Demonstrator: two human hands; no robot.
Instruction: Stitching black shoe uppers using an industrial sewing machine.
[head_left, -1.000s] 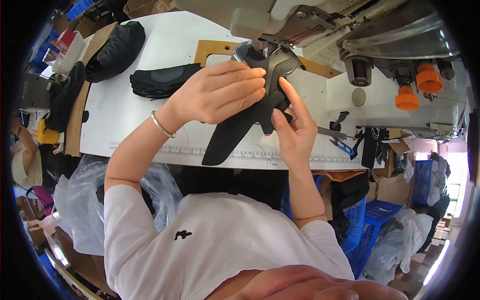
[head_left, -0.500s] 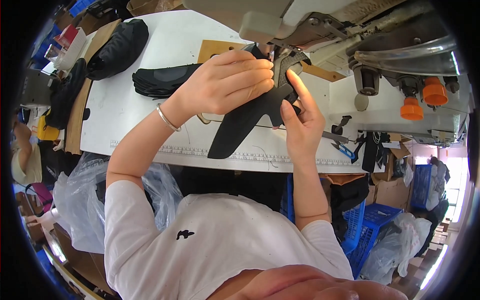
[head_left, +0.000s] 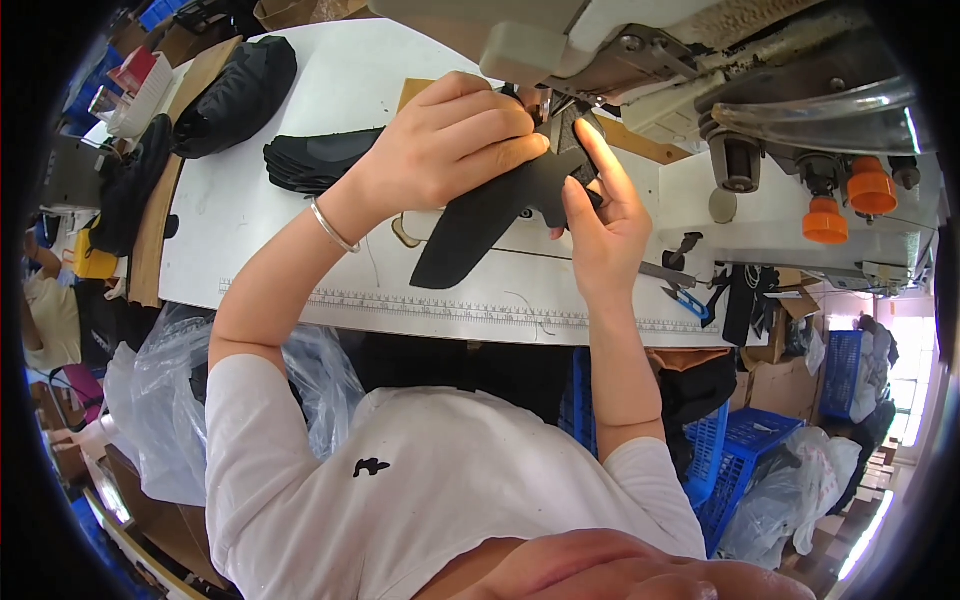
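A black fabric piece with a long flap [head_left: 468, 238] lies under the sewing machine's head [head_left: 560, 50], and a grey textured part of it shows beside the needle area. My left hand [head_left: 445, 145], with a bangle at the wrist, presses its closed fingers onto the piece left of the needle. On the other side, my right hand [head_left: 612, 225] grips the piece's right edge, index finger stretched up along it, thumb lower down and other fingers partly hidden beneath. Left of my left hand sits a stack of black cut pieces [head_left: 315, 162]. The needle tip is hard to make out.
Along the near edge of the white table [head_left: 270, 240] runs a printed ruler strip. Blue-handled thread snips [head_left: 688, 302] lie at the right. Black shoe uppers [head_left: 235, 98] rest at the far left. Orange knobs [head_left: 824, 220] hang from the machine. Blue crates [head_left: 750, 440] stand below right.
The fabric piece has moved slightly away from me, its flap tip now farther from the ruler. My left hand has shifted a little up and left; my right index finger has moved slightly up.
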